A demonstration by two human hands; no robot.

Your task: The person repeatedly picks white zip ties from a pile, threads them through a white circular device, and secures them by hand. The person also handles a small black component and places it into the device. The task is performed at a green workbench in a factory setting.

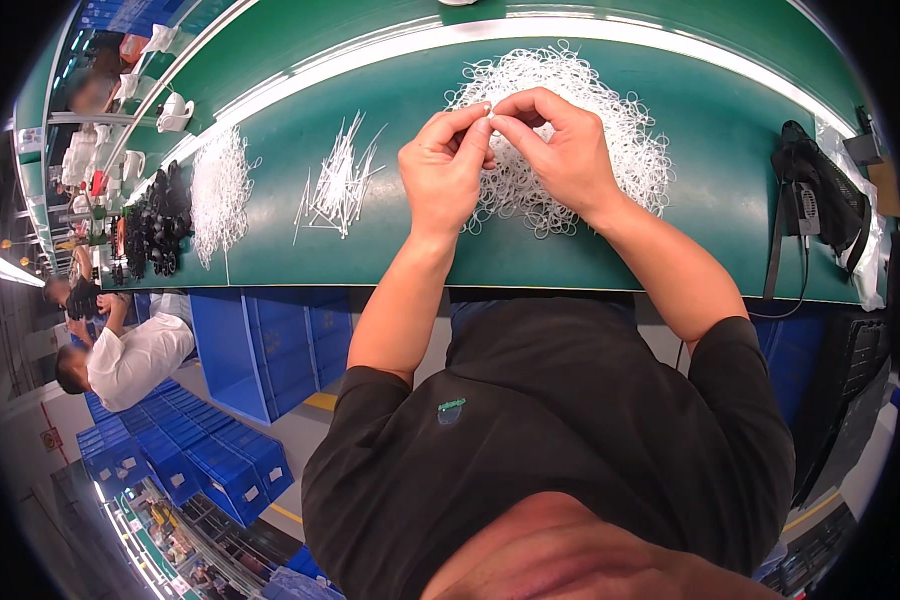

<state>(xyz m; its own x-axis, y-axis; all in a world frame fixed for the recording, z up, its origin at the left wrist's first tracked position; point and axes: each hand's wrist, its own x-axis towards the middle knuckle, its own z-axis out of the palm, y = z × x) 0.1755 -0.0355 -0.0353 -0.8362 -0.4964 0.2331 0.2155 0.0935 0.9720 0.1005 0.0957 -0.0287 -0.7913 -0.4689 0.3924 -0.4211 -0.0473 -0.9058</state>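
Observation:
My left hand (pixel 444 172) and my right hand (pixel 562 150) meet fingertip to fingertip over the bench. Both are closed in a pinch on what looks like a thin white cable tie (pixel 488 112), of which only a small pale tip shows; my fingers cover the rest. Beneath and behind my right hand spreads a big heap of white ties bent into loops (pixel 625 150). To the left of my left hand lies a smaller bunch of straight white ties (pixel 342 182), loosely fanned out.
Farther left on the green bench (pixel 280 245) are a pile of white strands (pixel 220 195) and black bundles (pixel 158 220). A black mesh bag (pixel 820 195) with a cable lies at the right end. Blue crates (pixel 260 350) stand below. A person in white (pixel 145 350) works at far left.

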